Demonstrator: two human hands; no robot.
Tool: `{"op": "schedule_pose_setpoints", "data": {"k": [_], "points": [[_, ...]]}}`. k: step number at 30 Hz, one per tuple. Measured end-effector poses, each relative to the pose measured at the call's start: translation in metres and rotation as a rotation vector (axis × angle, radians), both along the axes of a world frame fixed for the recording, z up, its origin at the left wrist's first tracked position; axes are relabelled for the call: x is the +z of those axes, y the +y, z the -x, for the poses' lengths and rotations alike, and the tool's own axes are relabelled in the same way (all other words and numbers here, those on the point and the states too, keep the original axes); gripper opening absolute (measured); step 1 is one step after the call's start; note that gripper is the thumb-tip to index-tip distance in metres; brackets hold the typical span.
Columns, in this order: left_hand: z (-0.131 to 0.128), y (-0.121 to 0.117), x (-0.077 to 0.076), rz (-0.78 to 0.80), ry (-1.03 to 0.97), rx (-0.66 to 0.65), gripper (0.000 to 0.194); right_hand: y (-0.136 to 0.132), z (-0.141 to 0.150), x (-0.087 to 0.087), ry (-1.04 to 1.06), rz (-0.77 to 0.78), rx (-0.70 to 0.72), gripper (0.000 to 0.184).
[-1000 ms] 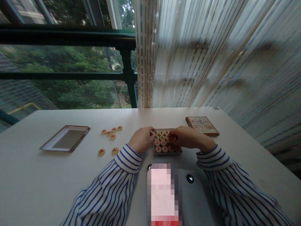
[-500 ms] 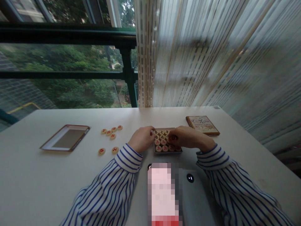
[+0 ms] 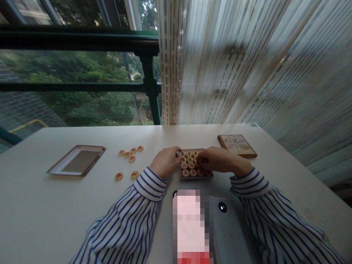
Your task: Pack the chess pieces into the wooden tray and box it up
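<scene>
Cream round pieces [image 3: 191,165] marked red or black sit in a shallow rectangular box [image 3: 196,178], mid-frame; the left hand [image 3: 167,161] curls at its edge, apparently steadying it, the right hand [image 3: 220,160] over it; neither's grip can be told.

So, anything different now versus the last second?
No visible move, grab or release, bar a slight shift of the whole view. Left hand stays at the xiangqi box's left edge, right hand over its right side; loose red-marked xiangqi pieces unchanged.

Cream discs [image 3: 191,166], red-lettered (some seemingly black); blue-striped sleeves [image 3: 121,223].
</scene>
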State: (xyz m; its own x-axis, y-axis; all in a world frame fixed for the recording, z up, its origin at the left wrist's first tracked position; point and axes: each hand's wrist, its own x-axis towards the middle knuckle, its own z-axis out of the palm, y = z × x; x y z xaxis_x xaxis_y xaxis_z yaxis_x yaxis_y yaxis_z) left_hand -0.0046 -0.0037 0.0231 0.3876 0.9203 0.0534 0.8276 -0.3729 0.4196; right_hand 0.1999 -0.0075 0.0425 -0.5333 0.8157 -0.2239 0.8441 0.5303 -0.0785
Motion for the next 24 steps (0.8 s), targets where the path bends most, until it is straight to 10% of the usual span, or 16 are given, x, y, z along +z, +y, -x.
{"op": "schedule_pose_setpoints", "data": {"k": [24], "points": [[0.0005,-0.0001,0.0002,-0.001,0.012,-0.012,0.033,-0.0016,0.0017,0.0051,0.021,0.08,-0.004,0.025]]}}
